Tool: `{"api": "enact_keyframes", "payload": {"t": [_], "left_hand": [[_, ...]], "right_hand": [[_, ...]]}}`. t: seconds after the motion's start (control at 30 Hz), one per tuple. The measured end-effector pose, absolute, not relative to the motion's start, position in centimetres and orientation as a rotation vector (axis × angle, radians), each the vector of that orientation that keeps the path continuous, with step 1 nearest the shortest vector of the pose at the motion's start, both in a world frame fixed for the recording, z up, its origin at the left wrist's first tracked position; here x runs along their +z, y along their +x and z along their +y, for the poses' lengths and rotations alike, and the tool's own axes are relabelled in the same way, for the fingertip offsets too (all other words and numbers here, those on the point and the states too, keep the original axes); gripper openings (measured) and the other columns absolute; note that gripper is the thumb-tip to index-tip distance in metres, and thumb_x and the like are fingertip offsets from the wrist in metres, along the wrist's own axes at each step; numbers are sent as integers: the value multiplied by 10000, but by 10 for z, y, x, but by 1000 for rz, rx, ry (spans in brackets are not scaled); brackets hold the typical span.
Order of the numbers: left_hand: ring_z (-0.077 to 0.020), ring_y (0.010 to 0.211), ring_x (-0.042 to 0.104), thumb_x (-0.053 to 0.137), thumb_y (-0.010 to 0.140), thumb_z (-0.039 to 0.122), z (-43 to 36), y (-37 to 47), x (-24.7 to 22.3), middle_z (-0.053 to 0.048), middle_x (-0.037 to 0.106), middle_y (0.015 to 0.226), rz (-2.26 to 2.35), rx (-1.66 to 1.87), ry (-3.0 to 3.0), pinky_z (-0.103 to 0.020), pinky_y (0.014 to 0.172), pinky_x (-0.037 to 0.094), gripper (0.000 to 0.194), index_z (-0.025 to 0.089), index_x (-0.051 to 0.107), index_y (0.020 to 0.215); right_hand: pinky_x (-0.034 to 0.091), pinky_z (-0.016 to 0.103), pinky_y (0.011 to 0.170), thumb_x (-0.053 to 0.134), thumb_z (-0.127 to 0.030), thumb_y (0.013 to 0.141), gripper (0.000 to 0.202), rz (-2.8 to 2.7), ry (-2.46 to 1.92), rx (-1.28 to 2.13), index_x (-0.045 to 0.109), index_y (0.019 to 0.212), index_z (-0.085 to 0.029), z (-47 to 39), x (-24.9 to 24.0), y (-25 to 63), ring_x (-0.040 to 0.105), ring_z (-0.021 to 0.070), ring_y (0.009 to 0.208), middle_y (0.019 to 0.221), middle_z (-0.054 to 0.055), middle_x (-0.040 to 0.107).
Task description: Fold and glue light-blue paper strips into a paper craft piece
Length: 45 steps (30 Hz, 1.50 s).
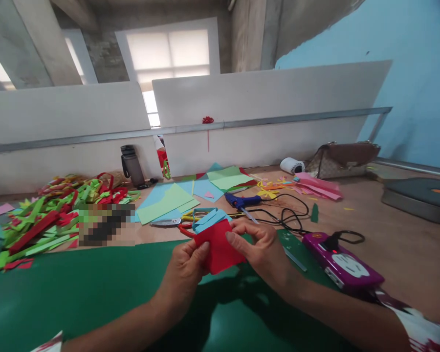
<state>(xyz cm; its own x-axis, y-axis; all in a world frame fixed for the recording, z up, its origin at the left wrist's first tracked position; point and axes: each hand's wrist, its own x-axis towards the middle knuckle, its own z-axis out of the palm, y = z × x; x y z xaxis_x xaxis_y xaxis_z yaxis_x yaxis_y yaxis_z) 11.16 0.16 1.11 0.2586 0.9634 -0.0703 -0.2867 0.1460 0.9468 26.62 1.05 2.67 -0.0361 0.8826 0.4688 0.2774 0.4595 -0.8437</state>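
A red square of paper point(219, 250) is held up between both hands, above the green mat point(106, 293). My left hand point(190, 261) pinches its left edge with the thumb on top. At its upper right side, my right hand point(258, 244) grips it between thumb and fingers. Just behind the paper lie scissors point(168, 222) with red handles, partly covered by blue paper strips point(211, 219). A blue glue gun point(244, 200) rests beyond my right hand, and a clear glue stick point(295, 259) lies on the mat beside that hand.
Colored paper scraps point(55, 215) pile up at left, near a dark bottle point(132, 166). Green sheets point(168, 205) lie ahead. A purple power strip point(342, 264) with a black cable point(293, 212) sits right, before a handbag point(346, 159) and a grey case point(420, 198).
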Motion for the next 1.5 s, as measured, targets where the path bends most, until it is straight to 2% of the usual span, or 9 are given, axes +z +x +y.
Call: {"api": "enact_keyframes", "payload": {"t": [0.2, 0.43, 0.67, 0.93, 1.07, 1.17, 1.23, 1.37, 1.5], "left_hand": [[-140, 604, 594, 630, 755, 399, 2, 114, 10, -51, 667, 723, 767, 1047, 1004, -231, 574, 435, 355, 108, 624, 960], [-153, 641, 617, 601, 786, 371, -1, 112, 7, -46, 675, 738, 737, 1008, 948, -264, 657, 468, 311, 128, 632, 978], [-155, 634, 622, 578, 815, 317, -1, 111, 5, -72, 683, 747, 718, 1001, 904, -272, 645, 480, 304, 96, 623, 1019], [-159, 647, 626, 584, 812, 333, -1, 111, 1, -96, 689, 787, 728, 1029, 896, -278, 647, 486, 325, 83, 633, 1014], [-157, 644, 624, 578, 815, 340, 0, 110, 2, -92, 686, 787, 747, 1027, 928, -262, 621, 481, 310, 91, 649, 984], [-156, 638, 617, 572, 819, 336, -1, 110, 5, -92, 678, 765, 722, 997, 952, -261, 625, 477, 299, 86, 657, 959], [-149, 620, 608, 570, 819, 340, -3, 111, 5, -89, 670, 745, 709, 976, 955, -258, 618, 472, 299, 83, 658, 945], [-115, 561, 566, 546, 831, 366, -3, 112, 2, -68, 642, 703, 681, 942, 932, -238, 590, 454, 307, 90, 650, 918], [-99, 547, 532, 534, 828, 408, 2, 109, 2, -31, 584, 643, 772, 948, 998, -209, 548, 424, 325, 101, 637, 854]], "right_hand": [[425, 267, 673, 615, -250, 708, 210, -1487, -1019, 800, 529, 534, -170, 12, 23, 268, 563, 159, 713, 700, 16, 586], [398, 253, 586, 576, -257, 735, 260, -1484, -1067, 913, 476, 512, -172, 10, 24, 268, 490, 117, 595, 638, 0, 538], [361, 241, 538, 574, -254, 735, 253, -1483, -1093, 950, 474, 520, -168, 11, 24, 266, 434, 99, 550, 597, -16, 492], [369, 230, 524, 578, -271, 741, 259, -1464, -1097, 1005, 477, 526, -168, 11, 22, 266, 443, 95, 543, 585, -21, 495], [404, 229, 530, 648, -321, 684, 199, -1388, -1138, 991, 518, 663, -172, 12, 23, 265, 498, 114, 581, 641, -7, 551], [419, 231, 517, 705, -365, 624, 330, -1295, -1118, 1084, 530, 831, -176, 13, 23, 265, 519, 119, 570, 658, -8, 577], [407, 224, 485, 681, -404, 650, 306, -1332, -1112, 1149, 551, 798, -169, 12, 24, 264, 510, 112, 538, 641, -5, 573], [356, 202, 427, 601, -418, 728, 292, -1468, -1160, 1094, 537, 601, -164, 10, 24, 264, 452, 88, 489, 570, -12, 518], [342, 200, 405, 573, -410, 747, 289, -1504, -1205, 1069, 531, 597, -167, 10, 23, 265, 444, 87, 466, 541, -18, 506]]}}
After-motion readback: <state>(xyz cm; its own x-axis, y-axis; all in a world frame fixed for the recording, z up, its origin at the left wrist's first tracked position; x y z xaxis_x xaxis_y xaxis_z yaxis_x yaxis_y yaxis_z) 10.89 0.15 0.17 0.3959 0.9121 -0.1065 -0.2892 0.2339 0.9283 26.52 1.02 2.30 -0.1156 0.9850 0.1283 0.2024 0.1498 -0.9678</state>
